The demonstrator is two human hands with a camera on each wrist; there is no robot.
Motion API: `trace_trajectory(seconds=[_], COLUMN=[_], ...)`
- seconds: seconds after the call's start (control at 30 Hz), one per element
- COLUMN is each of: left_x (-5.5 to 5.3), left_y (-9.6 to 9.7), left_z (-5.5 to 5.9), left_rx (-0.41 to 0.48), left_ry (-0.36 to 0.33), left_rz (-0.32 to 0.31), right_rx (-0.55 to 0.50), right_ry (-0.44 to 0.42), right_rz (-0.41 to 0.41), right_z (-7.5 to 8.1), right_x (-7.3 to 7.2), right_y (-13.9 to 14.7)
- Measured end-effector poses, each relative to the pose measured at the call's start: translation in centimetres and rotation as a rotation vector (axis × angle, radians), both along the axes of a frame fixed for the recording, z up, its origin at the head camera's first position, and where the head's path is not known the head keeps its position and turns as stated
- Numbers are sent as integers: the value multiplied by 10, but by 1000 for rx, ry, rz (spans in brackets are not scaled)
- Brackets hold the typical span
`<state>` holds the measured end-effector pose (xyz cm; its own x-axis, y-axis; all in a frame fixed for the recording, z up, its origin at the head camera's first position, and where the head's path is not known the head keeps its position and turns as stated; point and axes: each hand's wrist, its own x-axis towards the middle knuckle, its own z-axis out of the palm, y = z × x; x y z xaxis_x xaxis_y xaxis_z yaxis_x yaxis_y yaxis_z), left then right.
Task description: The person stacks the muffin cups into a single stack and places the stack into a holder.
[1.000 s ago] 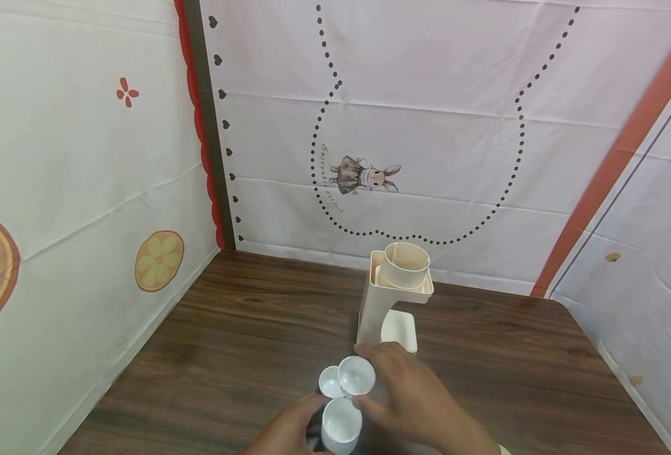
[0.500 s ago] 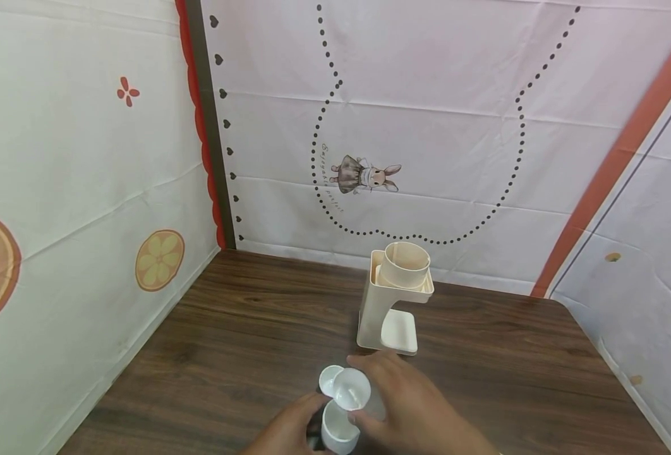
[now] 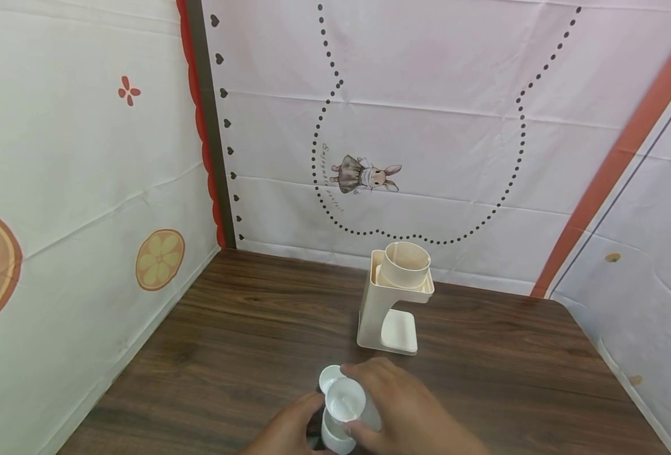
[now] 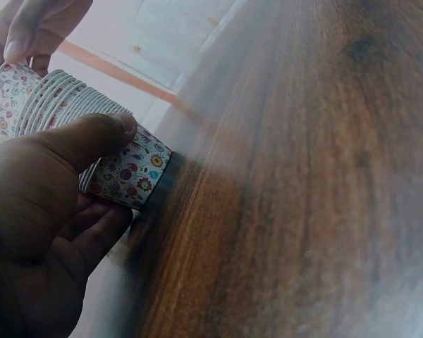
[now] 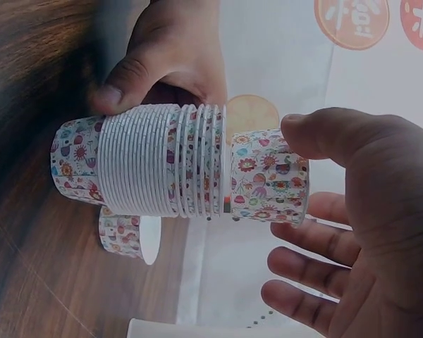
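Observation:
My left hand (image 3: 292, 426) grips a stack of paper cups (image 5: 137, 158) near its base, thumb on one side and fingers on the other. The cups are white inside, with a colourful flower print outside. Just above the stack's mouth, my right hand (image 3: 406, 411) pinches a single paper cup (image 5: 268, 176) between thumb and fingers; its base faces the top cup of the stack. In the head view this held cup hides part of the stack's opening. Another paper cup (image 3: 329, 376) stands on the table just beyond the stack, partly covered by the held one.
Further back on the dark wood table (image 3: 244, 341) stands a cream holder (image 3: 372, 316) with a round tube on top and a flat square foot. Printed cloth (image 3: 438, 158) hangs behind the table and along both sides.
My right hand has brought the single cup nearer and to the left, from beside the standing cup to over the stack. My left hand and the stack have stayed put.

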<state>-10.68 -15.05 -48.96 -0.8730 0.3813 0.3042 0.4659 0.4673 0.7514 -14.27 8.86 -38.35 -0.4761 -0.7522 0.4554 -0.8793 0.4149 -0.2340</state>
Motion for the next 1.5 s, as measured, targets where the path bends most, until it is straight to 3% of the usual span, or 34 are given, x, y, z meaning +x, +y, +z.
trace_trajectory(seconds=[0.23,0.37,0.63,0.8,1.07,1.5], left_x=[-1,-1,-1,-1,-1,-1], left_y=[0,1,2,1,2,1], left_z=[1,1,1,1,-1,0], left_rx=[25,63,82,55,40,-6], left_ry=[-60,-33,18,64,42,15], left_rz=[-5,-24,-41,-32,-14,10], right_rx=[20,51,69,48,19,50], right_ry=[-66,-108,-63,-6,28,-73], right_rz=[-10,-26,-35,-44,-106,-194], right_z=[1,2,2,0,-9,-25], right_x=[5,7,4,-2,-17,-38], right_y=[-2,-2,-2,-1,-1,0])
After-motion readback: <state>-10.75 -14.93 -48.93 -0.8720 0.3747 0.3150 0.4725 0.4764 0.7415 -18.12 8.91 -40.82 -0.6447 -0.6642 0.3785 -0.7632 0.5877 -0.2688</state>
